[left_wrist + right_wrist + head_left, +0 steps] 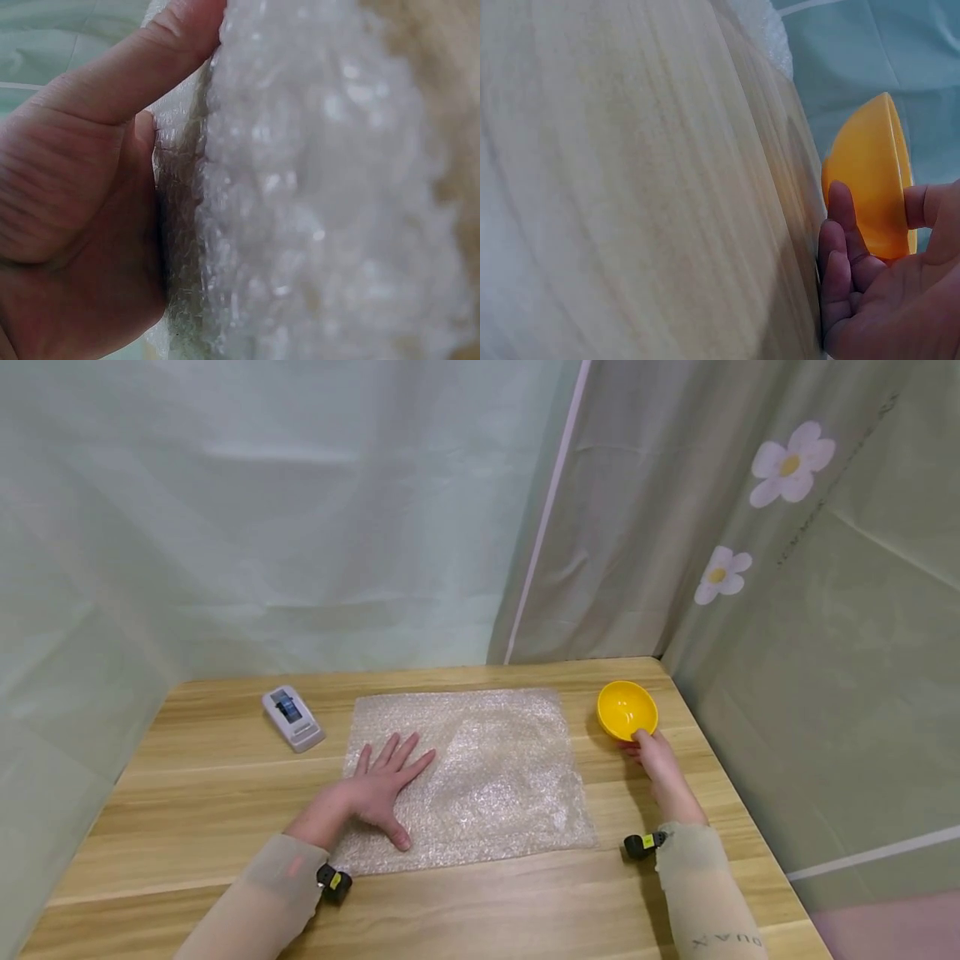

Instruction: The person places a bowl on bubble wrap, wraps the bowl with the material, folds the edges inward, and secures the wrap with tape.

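Note:
A sheet of clear bubble wrap lies spread over the middle of the table. My left hand rests on its left part with the fingers spread wide. Up close in the left wrist view, the thumb touches the bubbly surface. At the right, a yellow bowl stands upright near the table's far corner. The right hand pinches its near rim, thumb on the inside. From the right wrist camera, the fingers curl under the bowl's outer wall.
A grey-and-white device with a dark window lies left of the bubble wrap. The wooden table meets hanging curtains at the back and sides. Small cameras are strapped at both wrists.

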Demonstrator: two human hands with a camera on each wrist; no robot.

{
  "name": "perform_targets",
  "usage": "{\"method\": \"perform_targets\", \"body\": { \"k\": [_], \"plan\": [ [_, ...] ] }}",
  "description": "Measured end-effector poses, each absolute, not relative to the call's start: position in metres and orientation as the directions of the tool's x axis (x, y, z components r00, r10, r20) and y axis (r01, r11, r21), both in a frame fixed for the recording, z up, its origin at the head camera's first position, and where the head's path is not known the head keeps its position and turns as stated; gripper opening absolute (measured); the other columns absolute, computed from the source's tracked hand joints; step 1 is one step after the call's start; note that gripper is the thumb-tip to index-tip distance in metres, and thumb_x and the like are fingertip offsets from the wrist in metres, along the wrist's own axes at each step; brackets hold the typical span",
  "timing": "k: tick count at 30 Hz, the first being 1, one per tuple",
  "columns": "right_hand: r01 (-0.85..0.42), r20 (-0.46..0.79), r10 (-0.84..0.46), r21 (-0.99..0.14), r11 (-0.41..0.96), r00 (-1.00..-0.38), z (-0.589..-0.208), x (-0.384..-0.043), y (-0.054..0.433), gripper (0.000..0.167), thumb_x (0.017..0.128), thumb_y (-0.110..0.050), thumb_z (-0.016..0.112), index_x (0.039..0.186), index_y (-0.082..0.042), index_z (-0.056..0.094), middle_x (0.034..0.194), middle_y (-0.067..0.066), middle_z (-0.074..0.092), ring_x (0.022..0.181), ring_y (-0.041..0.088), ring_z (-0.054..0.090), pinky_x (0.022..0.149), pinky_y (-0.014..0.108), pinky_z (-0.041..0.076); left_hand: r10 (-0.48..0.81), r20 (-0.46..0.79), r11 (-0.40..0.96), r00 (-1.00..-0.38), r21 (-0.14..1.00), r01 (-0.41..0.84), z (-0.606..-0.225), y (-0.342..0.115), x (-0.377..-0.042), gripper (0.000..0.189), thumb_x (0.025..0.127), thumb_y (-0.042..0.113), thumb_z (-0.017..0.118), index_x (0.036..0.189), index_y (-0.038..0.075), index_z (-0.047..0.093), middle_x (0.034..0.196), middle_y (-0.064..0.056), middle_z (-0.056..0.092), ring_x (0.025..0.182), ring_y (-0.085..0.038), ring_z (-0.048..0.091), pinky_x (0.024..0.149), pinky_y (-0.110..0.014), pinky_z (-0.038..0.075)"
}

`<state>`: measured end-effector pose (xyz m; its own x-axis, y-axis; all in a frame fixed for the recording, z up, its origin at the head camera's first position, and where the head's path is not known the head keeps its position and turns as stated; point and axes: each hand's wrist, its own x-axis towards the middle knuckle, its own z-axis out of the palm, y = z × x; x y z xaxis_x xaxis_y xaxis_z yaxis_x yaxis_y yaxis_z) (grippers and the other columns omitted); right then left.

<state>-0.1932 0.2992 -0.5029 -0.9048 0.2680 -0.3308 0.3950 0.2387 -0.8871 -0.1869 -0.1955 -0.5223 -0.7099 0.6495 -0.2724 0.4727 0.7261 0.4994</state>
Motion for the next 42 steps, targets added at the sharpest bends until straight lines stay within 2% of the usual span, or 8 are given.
{"method": "perform_targets", "body": {
  "k": [5, 11, 15, 22, 26, 35, 39, 42],
  "plan": [
    [0.396, -0.331, 0.270, -0.887, 0.237, -0.904, -0.503, -0.192, 0.298, 0.048, 0.108, -0.019, 0.035, 0.150, 0.005, 0.040, 0.137, 0.025, 0.058, 0.116, 0.030, 0.054, 0.096, 0.036, 0.041, 0.631, -0.290, 0.749, -0.720, 0.469, 0.467, -0.517, -0.193, -0.186, 0.149, 0.058, 0.058, 0.101, 0.173, 0.018, 0.015, 0.178, -0.019, -0.013, 0.160, -0.049, -0.018, 0.118, -0.077, -0.015],
    [0.397, -0.331, 0.268, -0.884, 0.248, -0.905, -0.504, -0.191, 0.297, 0.049, 0.107, -0.018, 0.037, 0.150, 0.004, 0.039, 0.138, 0.023, 0.055, 0.119, 0.032, 0.053, 0.096, 0.036, 0.040, 0.630, -0.284, 0.746, -0.723, 0.479, 0.463, -0.535, -0.196, -0.190, 0.154, 0.054, 0.067, 0.098, 0.174, 0.026, 0.010, 0.178, -0.012, -0.020, 0.159, -0.042, -0.024, 0.118, -0.072, -0.020],
    [0.393, -0.328, 0.270, -0.887, 0.240, -0.905, -0.505, -0.189, 0.296, 0.049, 0.106, -0.018, 0.037, 0.150, 0.004, 0.039, 0.135, 0.021, 0.053, 0.118, 0.032, 0.052, 0.097, 0.035, 0.040, 0.637, -0.262, 0.733, -0.725, 0.495, 0.466, -0.539, -0.197, -0.190, 0.154, 0.053, 0.070, 0.096, 0.174, 0.025, 0.011, 0.178, -0.013, -0.019, 0.160, -0.042, -0.023, 0.118, -0.074, -0.020],
    [0.345, -0.254, 0.314, -0.895, 0.281, -0.915, -0.510, -0.184, 0.288, 0.049, 0.106, -0.017, 0.038, 0.150, 0.006, 0.039, 0.127, 0.018, 0.049, 0.105, 0.028, 0.048, 0.085, 0.032, 0.042, 0.634, -0.270, 0.741, -0.724, 0.479, 0.470, -0.535, -0.197, -0.189, 0.153, 0.055, 0.066, 0.098, 0.174, 0.025, 0.011, 0.178, -0.014, -0.018, 0.159, -0.044, -0.023, 0.118, -0.074, -0.019],
    [0.335, -0.242, 0.322, -0.901, 0.275, -0.915, -0.511, -0.181, 0.282, 0.047, 0.104, -0.015, 0.040, 0.147, 0.005, 0.041, 0.118, 0.015, 0.051, 0.096, 0.023, 0.050, 0.078, 0.028, 0.043, 0.649, -0.266, 0.722, -0.713, 0.511, 0.466, -0.529, -0.197, -0.188, 0.151, 0.056, 0.065, 0.098, 0.174, 0.023, 0.013, 0.178, -0.017, -0.016, 0.159, -0.047, -0.022, 0.116, -0.075, -0.021],
    [0.359, -0.322, 0.203, -0.914, 0.187, -0.925, -0.498, -0.174, 0.272, 0.041, 0.108, -0.015, 0.039, 0.144, 0.004, 0.044, 0.111, 0.007, 0.072, 0.096, 0.016, 0.065, 0.086, 0.026, 0.052, 0.673, -0.241, 0.689, -0.699, 0.548, 0.474, -0.525, -0.199, -0.185, 0.147, 0.059, 0.068, 0.096, 0.174, 0.026, 0.013, 0.178, -0.016, -0.016, 0.158, -0.049, -0.022, 0.113, -0.077, -0.024],
    [0.328, -0.311, 0.118, -0.928, 0.177, -0.943, -0.488, -0.170, 0.260, 0.040, 0.109, -0.014, 0.040, 0.143, 0.005, 0.046, 0.113, 0.011, 0.074, 0.098, 0.017, 0.069, 0.088, 0.028, 0.057, 0.663, -0.262, 0.706, -0.701, 0.531, 0.469, -0.525, -0.198, -0.186, 0.148, 0.059, 0.068, 0.095, 0.174, 0.024, 0.014, 0.178, -0.017, -0.016, 0.158, -0.049, -0.022, 0.114, -0.077, -0.022],
    [0.291, -0.284, 0.063, -0.936, 0.197, -0.957, -0.478, -0.168, 0.247, 0.042, 0.109, -0.016, 0.041, 0.146, 0.004, 0.046, 0.117, 0.016, 0.072, 0.102, 0.021, 0.069, 0.092, 0.031, 0.057, 0.666, -0.254, 0.700, -0.702, 0.538, 0.469, -0.527, -0.198, -0.187, 0.148, 0.058, 0.068, 0.096, 0.174, 0.025, 0.014, 0.178, -0.017, -0.016, 0.158, -0.049, -0.021, 0.114, -0.078, -0.022]
  ]
}}
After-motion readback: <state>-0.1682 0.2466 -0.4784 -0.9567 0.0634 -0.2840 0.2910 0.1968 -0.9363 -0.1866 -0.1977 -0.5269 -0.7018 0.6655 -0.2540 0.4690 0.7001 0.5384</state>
